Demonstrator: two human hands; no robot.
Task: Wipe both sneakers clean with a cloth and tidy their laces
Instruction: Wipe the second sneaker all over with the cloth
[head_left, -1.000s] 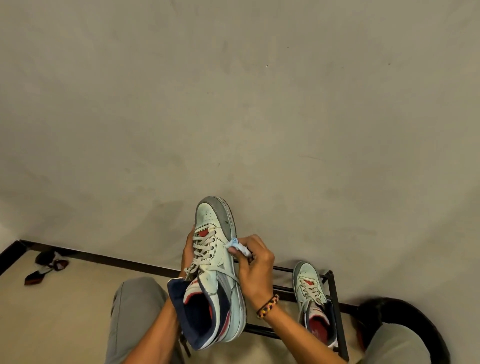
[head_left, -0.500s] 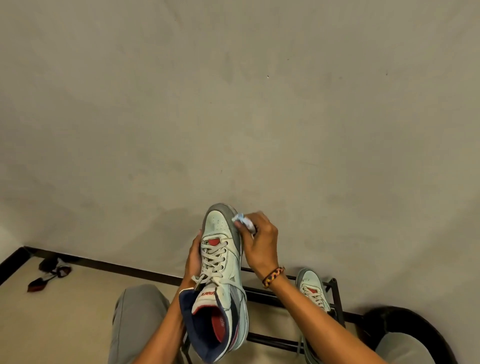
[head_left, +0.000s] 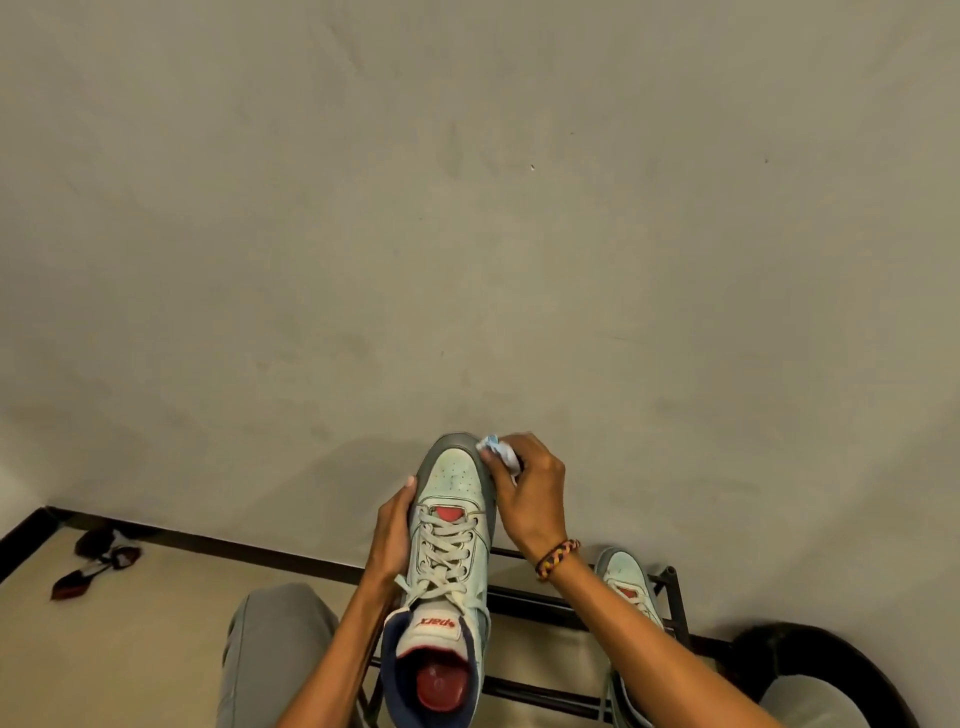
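A pale white high-top sneaker (head_left: 451, 525) with a grey toe rim, navy collar and loose laces is held up in front of me, toe pointing away. My left hand (head_left: 393, 540) grips its left side near the laces. My right hand (head_left: 527, 493) pinches a small light-blue cloth (head_left: 497, 451) against the right edge of the toe. The second sneaker (head_left: 626, 577) rests on a black metal shoe rack (head_left: 675, 597) to the right, partly hidden behind my right forearm.
A plain grey wall fills most of the view, with a dark skirting (head_left: 249, 546) along its foot. Dark sandals (head_left: 96, 558) lie on the beige floor at the left. My knees in grey trousers (head_left: 275, 654) frame the bottom. A black round object (head_left: 810, 660) sits at lower right.
The sneaker has turned so its top faces me squarely. My right hand with the cloth slid from the sneaker's side up to the right edge of the toe.
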